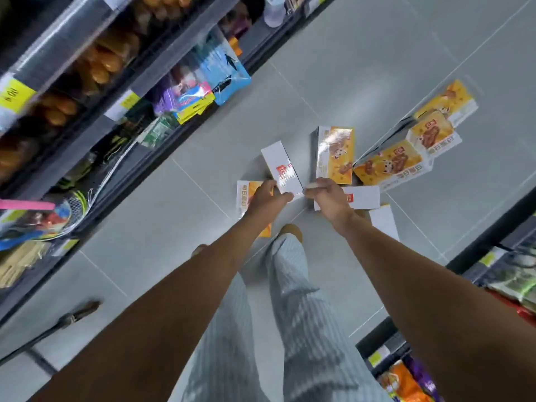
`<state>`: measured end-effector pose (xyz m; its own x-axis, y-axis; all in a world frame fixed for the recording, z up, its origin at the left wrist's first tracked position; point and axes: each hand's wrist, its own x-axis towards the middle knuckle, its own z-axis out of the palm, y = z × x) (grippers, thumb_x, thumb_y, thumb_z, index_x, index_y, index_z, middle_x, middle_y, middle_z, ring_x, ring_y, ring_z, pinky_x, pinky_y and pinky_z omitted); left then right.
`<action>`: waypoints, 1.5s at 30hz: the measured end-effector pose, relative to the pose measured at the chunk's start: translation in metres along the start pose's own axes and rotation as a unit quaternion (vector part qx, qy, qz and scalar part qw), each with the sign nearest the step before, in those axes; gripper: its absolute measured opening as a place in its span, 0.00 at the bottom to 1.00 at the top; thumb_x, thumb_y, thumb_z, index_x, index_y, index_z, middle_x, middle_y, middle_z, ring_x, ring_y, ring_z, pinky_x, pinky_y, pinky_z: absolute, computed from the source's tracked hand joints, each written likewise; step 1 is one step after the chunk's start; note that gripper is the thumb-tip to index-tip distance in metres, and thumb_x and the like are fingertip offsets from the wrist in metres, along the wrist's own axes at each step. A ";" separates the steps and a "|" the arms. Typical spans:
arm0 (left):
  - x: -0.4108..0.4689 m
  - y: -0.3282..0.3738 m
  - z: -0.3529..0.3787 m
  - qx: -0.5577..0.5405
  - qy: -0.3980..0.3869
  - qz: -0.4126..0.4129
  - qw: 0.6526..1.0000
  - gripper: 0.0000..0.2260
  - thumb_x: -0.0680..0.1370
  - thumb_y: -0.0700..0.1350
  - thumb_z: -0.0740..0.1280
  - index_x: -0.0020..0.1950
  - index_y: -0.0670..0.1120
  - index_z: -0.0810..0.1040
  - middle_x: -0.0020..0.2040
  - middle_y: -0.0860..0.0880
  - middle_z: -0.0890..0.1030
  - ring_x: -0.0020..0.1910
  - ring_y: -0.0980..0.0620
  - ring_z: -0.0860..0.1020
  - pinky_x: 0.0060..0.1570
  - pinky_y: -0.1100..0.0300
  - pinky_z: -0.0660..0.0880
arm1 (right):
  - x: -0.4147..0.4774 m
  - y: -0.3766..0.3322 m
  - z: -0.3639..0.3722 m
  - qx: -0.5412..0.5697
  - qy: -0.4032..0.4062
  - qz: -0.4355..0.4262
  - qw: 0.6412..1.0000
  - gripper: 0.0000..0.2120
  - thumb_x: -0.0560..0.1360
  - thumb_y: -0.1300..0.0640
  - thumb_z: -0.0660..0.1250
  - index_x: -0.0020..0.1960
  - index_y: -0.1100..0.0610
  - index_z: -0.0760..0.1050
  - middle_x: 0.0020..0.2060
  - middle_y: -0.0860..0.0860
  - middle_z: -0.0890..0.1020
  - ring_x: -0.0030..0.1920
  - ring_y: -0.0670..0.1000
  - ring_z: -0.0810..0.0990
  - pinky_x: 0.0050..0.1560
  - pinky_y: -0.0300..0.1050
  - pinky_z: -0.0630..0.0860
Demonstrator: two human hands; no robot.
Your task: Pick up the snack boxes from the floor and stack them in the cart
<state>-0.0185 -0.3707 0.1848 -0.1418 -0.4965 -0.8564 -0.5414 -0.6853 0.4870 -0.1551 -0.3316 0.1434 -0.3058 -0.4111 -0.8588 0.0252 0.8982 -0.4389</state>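
- Our left grip [266, 198] has its fingers curled on the near end of a white box [282, 169], pinching it.
- Our right grip [327, 198] takes that same end from the other side, fingers curled at the corner. It's a bit blurry there, but it looks like a hold rather than a touch.
- So the white box sits tilted between both grips, just over the floor [377, 53], with its long side pointing away from us.
- The other boxes are scattered on the floor. An orange box [336, 153] lies just past the right grip, and a flat box [246, 195] is partly under the left one.
- A second white box [364, 197] pokes out beside the right wrist.
- Off to the right, a row [391, 166] of orange boxes overlap one another.
- The floor is big pale grey tiles with thin joints, glossy enough to catch the lights.
- We're in a narrow shop aisle. The left shelf [87, 97] is packed with bagged goods and has yellow tags [14, 95] on its edge, and the right shelf [507, 271] holds packets too.
- Striped trousers [290, 300] and a tan shoe [290, 229] show below the grips.
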 end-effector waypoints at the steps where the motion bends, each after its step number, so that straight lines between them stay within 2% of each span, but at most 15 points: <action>1: 0.015 -0.004 0.004 -0.009 0.004 -0.005 1.000 0.19 0.77 0.44 0.66 0.68 0.46 0.69 0.51 0.55 0.70 0.52 0.55 0.69 0.45 0.63 0.66 | 0.016 0.004 0.002 -0.019 -0.008 -0.001 1.000 0.27 0.75 0.60 0.70 0.71 0.61 0.65 0.62 0.57 0.75 0.57 0.52 0.74 0.56 0.42 0.69; 4: 0.064 -0.019 0.012 -0.042 0.021 -0.040 0.998 0.13 0.77 0.44 0.66 0.61 0.49 0.73 0.49 0.55 0.71 0.50 0.54 0.70 0.37 0.69 0.66 | 0.066 0.018 0.016 -0.062 0.000 0.000 0.998 0.32 0.73 0.57 0.72 0.73 0.58 0.63 0.66 0.56 0.73 0.62 0.54 0.74 0.61 0.43 0.71; 8: 0.129 -0.048 0.019 -0.084 0.036 -0.069 0.993 0.07 0.78 0.41 0.65 0.46 0.51 0.70 0.39 0.59 0.70 0.34 0.65 0.73 0.26 0.79 0.65 | 0.142 0.045 0.042 -0.151 0.018 -0.026 0.988 0.30 0.68 0.52 0.76 0.65 0.59 0.69 0.62 0.58 0.78 0.63 0.60 0.76 0.64 0.59 0.73; 10: 0.163 -0.067 0.020 -0.098 0.049 -0.066 0.992 0.07 0.78 0.40 0.65 0.52 0.50 0.72 0.42 0.58 0.72 0.38 0.64 0.74 0.32 0.77 0.68 | 0.177 0.058 0.058 -0.197 0.027 -0.043 0.979 0.33 0.66 0.50 0.77 0.65 0.60 0.70 0.61 0.58 0.79 0.62 0.60 0.77 0.63 0.59 0.73; 12: 0.197 -0.087 0.021 -0.103 0.051 -0.068 0.991 0.19 0.77 0.42 0.67 0.68 0.46 0.70 0.55 0.53 0.74 0.54 0.55 0.74 0.47 0.69 0.68 | 0.208 0.068 0.074 -0.242 0.025 -0.068 0.968 0.34 0.67 0.49 0.76 0.67 0.60 0.68 0.63 0.58 0.77 0.65 0.60 0.75 0.66 0.55 0.71; 14: 0.224 -0.108 0.020 -0.107 0.059 -0.089 0.989 0.25 0.77 0.43 0.68 0.73 0.44 0.66 0.64 0.49 0.73 0.61 0.52 0.73 0.52 0.66 0.67 | 0.231 0.075 0.085 -0.295 0.034 -0.083 0.951 0.35 0.70 0.48 0.74 0.70 0.61 0.64 0.65 0.58 0.73 0.67 0.58 0.71 0.66 0.50 0.67; 17: 0.256 -0.138 0.023 -0.109 0.064 -0.113 0.985 0.25 0.77 0.44 0.67 0.72 0.44 0.66 0.48 0.55 0.74 0.42 0.62 0.73 0.36 0.73 0.69 | 0.264 0.092 0.103 -0.323 0.066 -0.075 0.941 0.41 0.71 0.45 0.73 0.74 0.60 0.56 0.70 0.58 0.68 0.71 0.59 0.65 0.69 0.50 0.63; 19: 0.275 -0.155 0.028 -0.108 0.070 -0.118 0.985 0.24 0.77 0.45 0.67 0.72 0.43 0.66 0.42 0.57 0.71 0.38 0.64 0.71 0.36 0.72 0.67 | 0.287 0.108 0.115 -0.323 0.069 -0.061 0.942 0.48 0.70 0.43 0.73 0.77 0.59 0.50 0.74 0.59 0.62 0.73 0.60 0.61 0.71 0.54 0.60; 21: 0.288 -0.166 0.033 -0.107 0.065 -0.121 0.985 0.24 0.77 0.46 0.67 0.71 0.43 0.67 0.47 0.56 0.74 0.44 0.58 0.73 0.43 0.65 0.70 | 0.302 0.120 0.122 -0.328 0.065 -0.043 0.942 0.53 0.68 0.41 0.74 0.78 0.58 0.45 0.75 0.58 0.58 0.75 0.61 0.58 0.72 0.58 0.59; 24: 0.297 -0.170 0.037 -0.099 0.060 -0.119 0.986 0.25 0.77 0.47 0.66 0.73 0.44 0.65 0.66 0.49 0.72 0.62 0.49 0.72 0.59 0.58 0.68 | 0.318 0.130 0.132 -0.341 0.081 -0.021 0.936 0.56 0.66 0.41 0.75 0.78 0.57 0.42 0.76 0.57 0.56 0.75 0.60 0.57 0.73 0.61 0.58; 26: 0.301 -0.173 0.039 -0.098 0.060 -0.116 0.987 0.24 0.77 0.47 0.66 0.72 0.45 0.65 0.69 0.48 0.71 0.67 0.47 0.70 0.62 0.56 0.67 | 0.324 0.134 0.138 -0.346 0.092 -0.003 0.934 0.57 0.66 0.42 0.76 0.78 0.56 0.39 0.76 0.57 0.54 0.75 0.60 0.55 0.73 0.62 0.57; 35: 0.284 -0.179 0.038 -0.133 0.058 -0.117 0.982 0.26 0.77 0.48 0.66 0.73 0.45 0.65 0.70 0.48 0.70 0.69 0.47 0.69 0.66 0.55 0.66 | 0.321 0.133 0.126 -0.378 0.138 -0.042 0.914 0.46 0.65 0.42 0.75 0.72 0.56 0.55 0.65 0.57 0.68 0.65 0.58 0.69 0.63 0.56 0.70; 40: 0.246 -0.160 0.034 -0.154 0.043 -0.117 0.980 0.24 0.77 0.48 0.66 0.72 0.45 0.66 0.70 0.49 0.70 0.67 0.49 0.70 0.58 0.57 0.65 | 0.270 0.123 0.089 -0.279 0.138 -0.003 0.950 0.41 0.67 0.39 0.72 0.70 0.55 0.58 0.64 0.55 0.72 0.64 0.57 0.72 0.64 0.57 0.71; 43: 0.216 -0.143 0.026 -0.142 0.030 -0.098 0.985 0.10 0.78 0.45 0.65 0.59 0.48 0.73 0.55 0.55 0.76 0.57 0.52 0.72 0.52 0.62 0.67 | 0.219 0.115 0.067 -0.200 0.122 -0.004 0.972 0.36 0.65 0.40 0.71 0.67 0.54 0.63 0.61 0.53 0.76 0.62 0.56 0.76 0.63 0.56 0.74; 45: 0.190 -0.131 0.016 -0.123 0.015 -0.075 0.989 0.19 0.76 0.48 0.68 0.65 0.47 0.71 0.61 0.52 0.75 0.63 0.50 0.72 0.59 0.61 0.69 | 0.179 0.104 0.053 -0.165 0.109 0.006 0.980 0.33 0.68 0.43 0.72 0.67 0.54 0.65 0.60 0.52 0.78 0.61 0.54 0.76 0.62 0.51 0.73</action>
<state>0.0118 -0.3668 -0.0448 -0.0486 -0.3925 -0.9185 -0.3365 -0.8594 0.3850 -0.1568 -0.3203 -0.0702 -0.5041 -0.3900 -0.7706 -0.2677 0.9188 -0.2899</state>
